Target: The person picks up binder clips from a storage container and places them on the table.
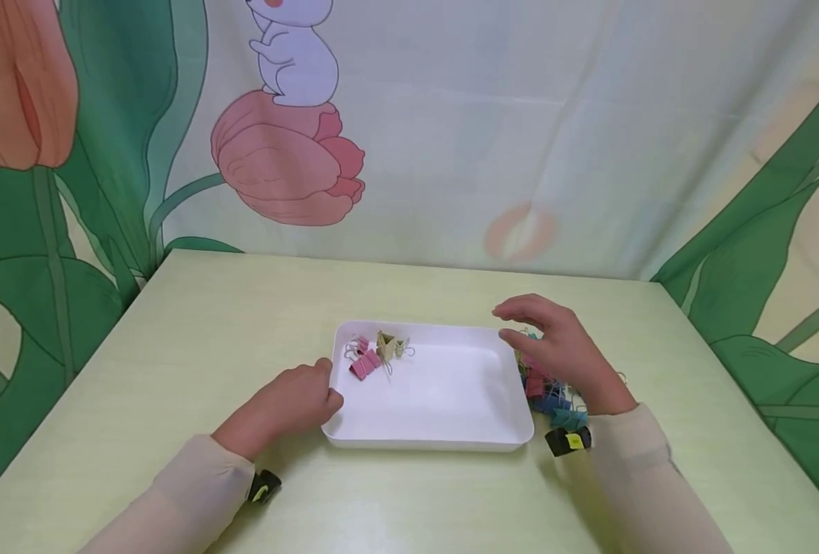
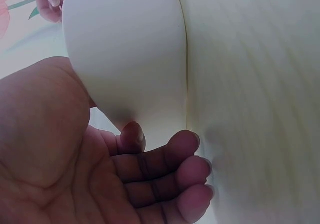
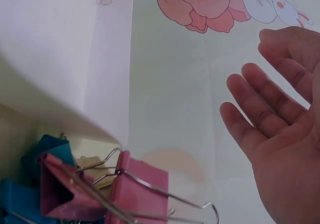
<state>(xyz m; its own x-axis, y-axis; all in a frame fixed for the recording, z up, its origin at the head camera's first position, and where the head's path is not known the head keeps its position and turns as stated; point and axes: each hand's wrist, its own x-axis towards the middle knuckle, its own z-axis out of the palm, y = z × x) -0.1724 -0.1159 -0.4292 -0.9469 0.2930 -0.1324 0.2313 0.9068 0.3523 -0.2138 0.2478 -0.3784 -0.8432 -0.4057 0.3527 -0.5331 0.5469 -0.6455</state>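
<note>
At the left end of a white tray [image 1: 444,396], my left hand [image 1: 299,396] holds the rim between thumb and fingers. Its curled fingertips [image 2: 192,170] show beside the tray's outer wall [image 2: 130,49]. Inside the tray's far left corner lie pink binder clips [image 1: 364,365] and gold binder clips [image 1: 385,346]. Over the tray's right end, my right hand [image 1: 555,342] hovers with fingers apart and nothing in them. Below it is a mixed heap of binder clips [image 1: 567,418], partly hidden by this hand; a pink binder clip [image 3: 142,189] stands out in the right wrist view.
A pale wooden table [image 1: 423,500] carries the tray and the heap, which sits right against the tray's right side. Behind the table hangs a printed curtain [image 1: 437,138] with tulips and a white rabbit. Each wrist wears a small black device [image 1: 567,441].
</note>
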